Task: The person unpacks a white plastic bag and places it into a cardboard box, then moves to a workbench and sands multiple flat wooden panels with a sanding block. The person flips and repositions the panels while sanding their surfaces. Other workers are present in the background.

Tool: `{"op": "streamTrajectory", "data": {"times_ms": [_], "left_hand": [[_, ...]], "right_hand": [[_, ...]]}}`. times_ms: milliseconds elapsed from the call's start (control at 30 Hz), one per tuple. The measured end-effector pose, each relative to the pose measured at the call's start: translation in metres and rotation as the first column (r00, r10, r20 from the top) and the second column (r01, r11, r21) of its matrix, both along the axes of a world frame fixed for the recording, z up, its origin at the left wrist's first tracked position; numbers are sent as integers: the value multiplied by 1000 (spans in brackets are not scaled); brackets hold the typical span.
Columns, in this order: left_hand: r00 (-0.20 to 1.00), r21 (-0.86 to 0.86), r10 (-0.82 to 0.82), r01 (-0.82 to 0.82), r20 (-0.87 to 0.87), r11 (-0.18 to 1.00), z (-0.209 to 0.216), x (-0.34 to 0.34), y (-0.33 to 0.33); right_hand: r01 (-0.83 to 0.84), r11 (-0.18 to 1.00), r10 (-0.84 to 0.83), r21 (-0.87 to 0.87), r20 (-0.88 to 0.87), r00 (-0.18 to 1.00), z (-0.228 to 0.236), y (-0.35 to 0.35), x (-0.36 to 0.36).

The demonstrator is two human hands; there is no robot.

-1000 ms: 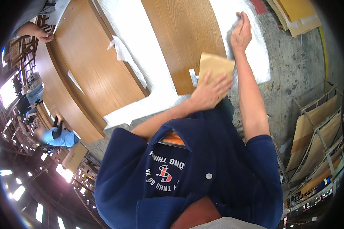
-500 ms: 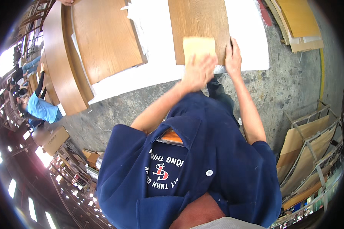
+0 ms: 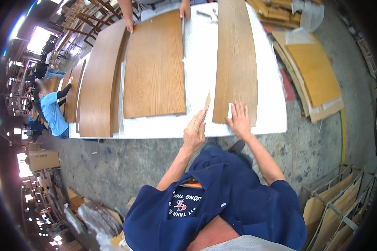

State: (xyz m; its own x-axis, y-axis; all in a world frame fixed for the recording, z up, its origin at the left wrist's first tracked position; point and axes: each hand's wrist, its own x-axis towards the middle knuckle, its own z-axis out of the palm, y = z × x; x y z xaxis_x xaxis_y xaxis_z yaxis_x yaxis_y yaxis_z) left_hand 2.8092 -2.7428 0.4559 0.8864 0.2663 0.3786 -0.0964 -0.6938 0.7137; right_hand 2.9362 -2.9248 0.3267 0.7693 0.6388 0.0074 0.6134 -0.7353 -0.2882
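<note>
A long brown wood panel lies on the white-covered table in front of me. My right hand rests open and flat on its near end, fingers pointing away. Beside those fingers is a small white patch, too small to make out. To the left of this panel, just above the table's near edge, my left hand is closed on a thin yellowish sheet that looks like sandpaper. The sheet stands nearly edge-on, apart from the panel.
A wider wood panel lies to the left, with another person's hands at its far end. Further left are more long panels and a person in a light blue shirt. Stacked boards sit at right; a metal rack stands behind them.
My left hand has lifted the sheet off the panel and moved left, turning it edge-on. My right hand has gone from the panel's side edge onto its top. The view has shifted, showing more table.
</note>
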Motion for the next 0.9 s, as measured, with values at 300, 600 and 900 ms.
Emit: {"op": "streamTrajectory", "data": {"times_ms": [300, 600, 900], "left_hand": [[966, 266, -72, 139, -249, 954, -95, 31, 42], [936, 281, -64, 168, -345, 945, -139, -2, 28], [949, 221, 184, -128, -256, 967, -86, 36, 19]], "right_hand": [[103, 993, -109, 50, 117, 987, -11, 17, 36], [411, 889, -433, 202, 83, 898, -7, 1, 108], [586, 726, -513, 359, -285, 810, -1, -27, 64]]}}
